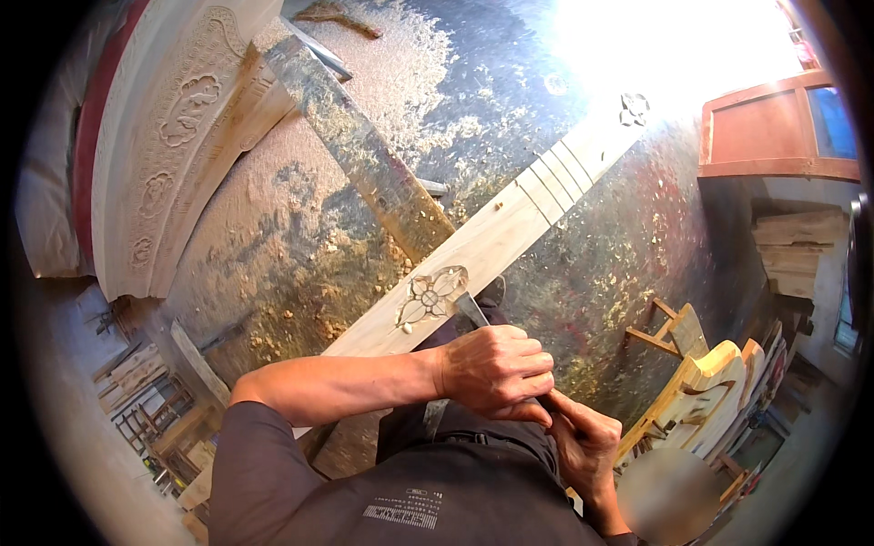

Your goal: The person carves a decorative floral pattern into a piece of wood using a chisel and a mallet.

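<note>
A pale wooden board (510,232) runs diagonally in front of me, from beside my left forearm to the bright far right. Carved into its nearer part is a four-petalled flower (431,298) with a round centre. The steel blade of a chisel (472,310) meets the wood at the flower's right edge. My left hand (496,371) is closed around the chisel, knuckles up. Close behind it, my right hand (584,437) is wrapped round the handle end, which the fingers mostly hide. Small chips lie on the carving.
A second flower (634,109) and several cross lines mark the board's far end. A worn beam (355,136) reaches the board from the far left. A large carved panel (173,136) stands at the left. Tools sit by a wooden bench (678,409) at right. Shavings (382,77) cover the floor.
</note>
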Demonstrator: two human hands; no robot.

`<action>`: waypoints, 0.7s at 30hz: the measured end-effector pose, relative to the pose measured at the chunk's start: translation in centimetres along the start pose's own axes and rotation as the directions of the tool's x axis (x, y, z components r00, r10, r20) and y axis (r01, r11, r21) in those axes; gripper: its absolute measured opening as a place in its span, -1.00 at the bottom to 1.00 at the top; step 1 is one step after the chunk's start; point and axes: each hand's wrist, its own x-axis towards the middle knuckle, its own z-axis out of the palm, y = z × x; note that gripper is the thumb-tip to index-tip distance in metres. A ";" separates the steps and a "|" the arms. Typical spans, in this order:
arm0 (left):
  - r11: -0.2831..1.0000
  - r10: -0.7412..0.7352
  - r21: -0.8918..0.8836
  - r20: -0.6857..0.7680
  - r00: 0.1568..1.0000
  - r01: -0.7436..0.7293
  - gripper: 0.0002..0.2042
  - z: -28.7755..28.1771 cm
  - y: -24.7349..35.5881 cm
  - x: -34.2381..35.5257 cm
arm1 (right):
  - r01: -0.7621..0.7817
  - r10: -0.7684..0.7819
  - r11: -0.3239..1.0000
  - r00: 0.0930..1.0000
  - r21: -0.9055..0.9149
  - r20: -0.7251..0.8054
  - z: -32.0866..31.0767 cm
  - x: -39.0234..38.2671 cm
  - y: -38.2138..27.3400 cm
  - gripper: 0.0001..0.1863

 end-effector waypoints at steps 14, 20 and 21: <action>0.999 -0.040 0.023 -0.046 0.998 0.041 -0.45 -0.4 -0.5 0.3 | 0.072 -0.072 0.997 0.997 0.001 0.011 -0.4 2.3 1.6 -0.54; 0.998 0.051 0.038 -0.043 0.998 -0.049 -0.43 -0.2 0.4 0.1 | 0.096 -0.097 0.994 0.995 0.059 0.018 -0.7 1.0 3.2 -0.62; 0.999 0.040 0.010 -0.029 0.999 -0.039 -0.43 0.0 0.4 0.0 | 0.062 -0.064 0.995 0.997 0.074 0.031 -0.8 0.7 3.4 -0.63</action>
